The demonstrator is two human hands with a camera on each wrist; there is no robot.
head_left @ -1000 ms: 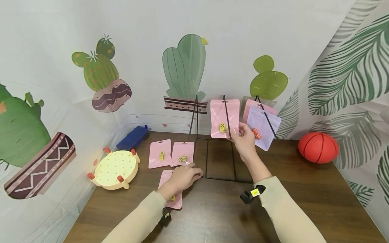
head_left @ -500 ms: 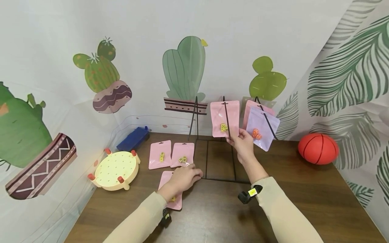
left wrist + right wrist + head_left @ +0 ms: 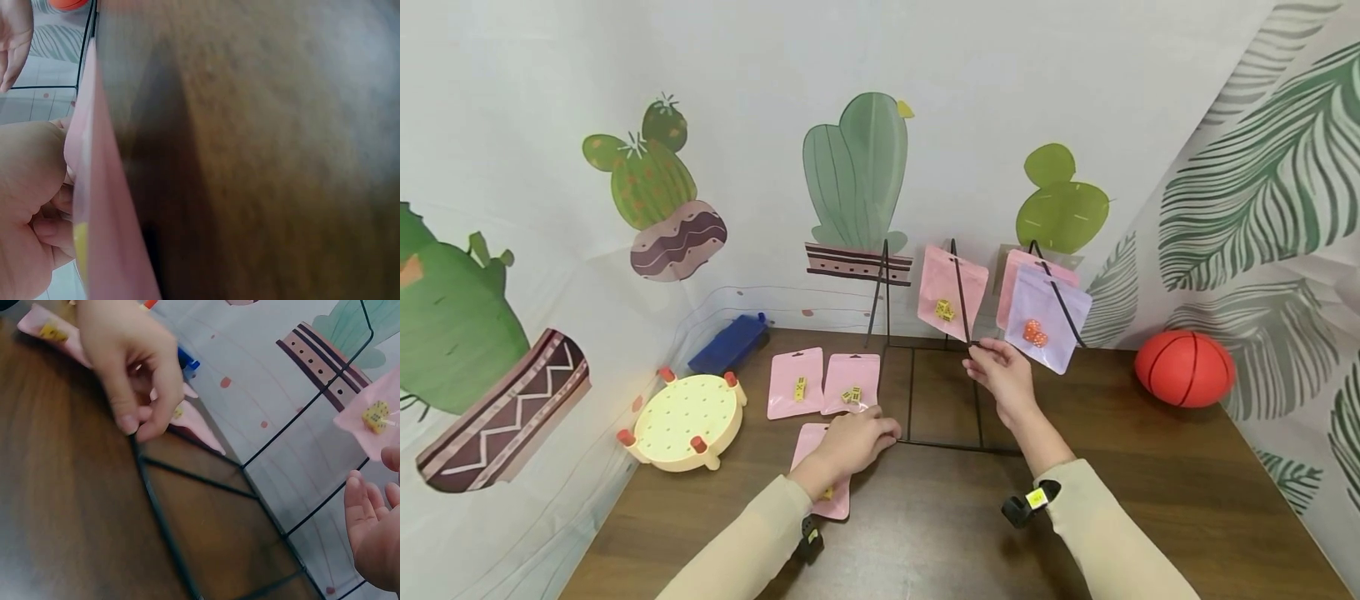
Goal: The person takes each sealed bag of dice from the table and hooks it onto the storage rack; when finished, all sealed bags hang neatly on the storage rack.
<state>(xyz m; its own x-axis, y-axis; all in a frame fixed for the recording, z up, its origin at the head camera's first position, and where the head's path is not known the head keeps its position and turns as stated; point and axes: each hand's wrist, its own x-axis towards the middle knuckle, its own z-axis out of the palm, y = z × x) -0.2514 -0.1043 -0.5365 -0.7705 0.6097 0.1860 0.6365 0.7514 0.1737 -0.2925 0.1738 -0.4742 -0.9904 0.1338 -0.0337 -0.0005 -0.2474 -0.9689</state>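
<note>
A black wire rack (image 3: 911,392) stands on the brown table. My left hand (image 3: 859,437) pinches its front left corner between thumb and fingers, as the right wrist view shows, above a pink pouch (image 3: 805,440) that it partly covers. On the rack's middle hook hangs a tilted pink pouch (image 3: 953,287) with yellow dice (image 3: 944,311). My right hand (image 3: 1003,379) is just below that pouch, fingertips close to the hook's lower end, fingers loosely extended with nothing between them. In the right wrist view the right hand (image 3: 375,531) shows apart from the pouch (image 3: 381,419).
On the right hook hang a lilac pouch (image 3: 1047,321) with orange dice and a pink pouch (image 3: 1009,292) behind it. Two pink pouches (image 3: 784,398) lie left of the rack. Around them are a yellow pegged stool-like disc (image 3: 685,421), a blue object (image 3: 727,343) and a red ball (image 3: 1184,369).
My right hand has let go of the pink pouch on the middle hook and moved slightly down. The pouch has swung into a tilt. The left hand stays put.
</note>
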